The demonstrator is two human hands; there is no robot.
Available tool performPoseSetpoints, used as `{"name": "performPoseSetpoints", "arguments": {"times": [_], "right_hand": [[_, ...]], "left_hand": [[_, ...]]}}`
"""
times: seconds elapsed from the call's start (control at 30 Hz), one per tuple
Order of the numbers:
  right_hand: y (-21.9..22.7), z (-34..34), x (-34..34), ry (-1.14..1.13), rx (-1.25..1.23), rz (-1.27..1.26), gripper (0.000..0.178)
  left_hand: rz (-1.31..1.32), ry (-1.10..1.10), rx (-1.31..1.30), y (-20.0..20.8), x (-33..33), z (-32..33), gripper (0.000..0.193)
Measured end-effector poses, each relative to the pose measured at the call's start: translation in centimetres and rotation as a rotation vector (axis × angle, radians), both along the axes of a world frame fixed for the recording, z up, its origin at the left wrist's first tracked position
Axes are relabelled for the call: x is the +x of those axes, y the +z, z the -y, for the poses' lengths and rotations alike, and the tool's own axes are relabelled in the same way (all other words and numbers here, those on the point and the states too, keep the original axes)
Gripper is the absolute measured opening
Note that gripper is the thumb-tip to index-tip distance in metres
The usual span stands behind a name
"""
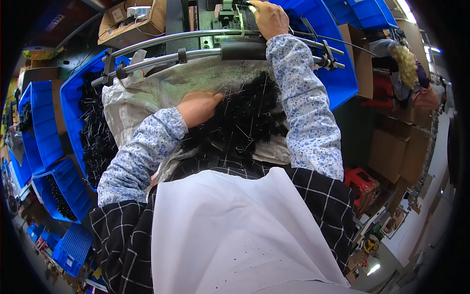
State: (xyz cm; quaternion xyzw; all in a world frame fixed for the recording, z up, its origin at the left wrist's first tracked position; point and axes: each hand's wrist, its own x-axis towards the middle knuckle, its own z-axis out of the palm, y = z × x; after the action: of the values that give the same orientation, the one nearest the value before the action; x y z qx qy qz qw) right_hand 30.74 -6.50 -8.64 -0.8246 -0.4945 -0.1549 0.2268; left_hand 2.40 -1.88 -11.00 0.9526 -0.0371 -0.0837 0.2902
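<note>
A pile of black-bristled wire brushes [245,115], several with thin looped metal ends, lies on a pale, dirty cloth [132,100] across my lap. At the pile's left edge my left hand [199,107] is closed, its fingertips pinching a wire brush whose bristles merge with the heap. My right hand [270,20] reaches up to the metal machine [226,17] at the top. Its fingers are closed on a small black-bristled brush [243,5] beside the machine's fixture; part of the grip is out of frame.
Two bent metal rails [161,60] with a dark padded sleeve [243,50] cross between me and the machine. A blue bin [73,105] of brushes stands left, another blue bin [338,81] right. Cardboard boxes [391,149] and another person [406,73] are farther right.
</note>
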Motion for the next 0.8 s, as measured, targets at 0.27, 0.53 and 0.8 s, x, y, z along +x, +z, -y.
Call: {"name": "performPoseSetpoints", "arguments": {"times": [0.27, 0.53, 0.8], "right_hand": [[0.6, 0.9, 0.0, -0.080, -0.102, 0.077, 0.034], [-0.4, 1.5, -0.6, -0.198, -0.044, -0.066, 0.031], [-2.2, -2.1, -3.6, -0.171, -0.015, 0.004, 0.027]], "left_hand": [[-0.037, 0.087, 0.009, 3.6, -2.1, -1.4, 0.045], [0.126, 0.236, -0.198, 5.3, -3.6, -3.8, 0.048], [0.287, 0.333, -0.245, 8.4, -4.4, -5.6, 0.050]]}}
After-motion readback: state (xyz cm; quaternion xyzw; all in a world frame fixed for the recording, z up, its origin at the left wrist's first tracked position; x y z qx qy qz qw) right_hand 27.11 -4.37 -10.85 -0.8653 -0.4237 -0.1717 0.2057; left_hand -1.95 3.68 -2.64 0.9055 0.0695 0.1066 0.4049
